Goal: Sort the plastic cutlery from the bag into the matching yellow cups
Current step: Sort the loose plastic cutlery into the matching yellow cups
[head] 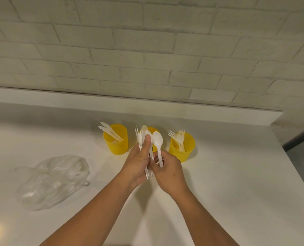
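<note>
Both hands clamped on plastic cutlery above the countertop [236,166]
Your left hand [138,162] grips a bundle of white cutlery [140,137], thumb pressed along it; your right hand [169,173] pinches the handle of one white spoon [157,140], bowl up, just beside the bundle. From your hands, the yellow knife cup [117,145] stands at 11 o'clock, the middle cup [154,130] at 12 o'clock partly hidden behind the bundle, the fork cup [184,150] at 1 o'clock. The clear plastic bag [53,180] lies at 9 o'clock
</note>
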A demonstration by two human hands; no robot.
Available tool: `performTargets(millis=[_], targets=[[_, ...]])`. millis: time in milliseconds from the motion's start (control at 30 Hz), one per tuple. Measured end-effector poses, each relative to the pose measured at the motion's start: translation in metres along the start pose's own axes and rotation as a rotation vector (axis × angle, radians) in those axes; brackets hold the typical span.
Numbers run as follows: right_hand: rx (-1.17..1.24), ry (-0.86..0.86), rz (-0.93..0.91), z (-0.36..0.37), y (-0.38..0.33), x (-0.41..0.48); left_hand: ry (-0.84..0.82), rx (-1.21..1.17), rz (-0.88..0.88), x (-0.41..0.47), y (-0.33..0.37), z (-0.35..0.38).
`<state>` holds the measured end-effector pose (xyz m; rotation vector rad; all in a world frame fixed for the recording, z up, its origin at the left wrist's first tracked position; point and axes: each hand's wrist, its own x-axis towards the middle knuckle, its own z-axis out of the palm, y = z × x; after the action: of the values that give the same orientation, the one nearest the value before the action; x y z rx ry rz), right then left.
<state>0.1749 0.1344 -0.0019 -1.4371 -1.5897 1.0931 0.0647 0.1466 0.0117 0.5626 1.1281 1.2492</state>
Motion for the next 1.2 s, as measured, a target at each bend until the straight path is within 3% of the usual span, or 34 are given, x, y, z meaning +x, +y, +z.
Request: performTargets(millis=[167,333,500,600,767,900,1067,1200], targets=[[-0.24,-0.04,-0.131,0.007,-0.001,0.002,0.108,0.059,0.006,0.003,-0.005,0.003],[-0.264,-0.071,-0.151,0.008,0.0,0.011,0.247,0.012,-0.086,0.005,0.0,0.007],[-0.311,-0.076,-0.189,0.011,0.001,0.015,0.192,-0.179,-0.111,0.008,0.002,-0.002],[-0.252,-0.122,-0.15,0.014,0.003,0.018,0.166,-0.224,-0.117,0.004,0.002,-0.006],[-0.178,-0.228,-0.099,0.022,0.003,0.021,0.276,-0.182,-0.055,-0.001,0.002,-0.009],[-0.132,-0.146,-0.083,0.03,0.003,0.02,0.269,-0.198,-0.036,-0.005,0.005,-0.008],[-0.028,-0.228,-0.048,0.024,0.009,0.026,0.321,-0.086,0.048,-0.007,0.008,-0.02],[-0.075,-0.083,-0.089,0.008,-0.005,0.049,0.362,0.058,0.089,-0.01,0.019,-0.027]])
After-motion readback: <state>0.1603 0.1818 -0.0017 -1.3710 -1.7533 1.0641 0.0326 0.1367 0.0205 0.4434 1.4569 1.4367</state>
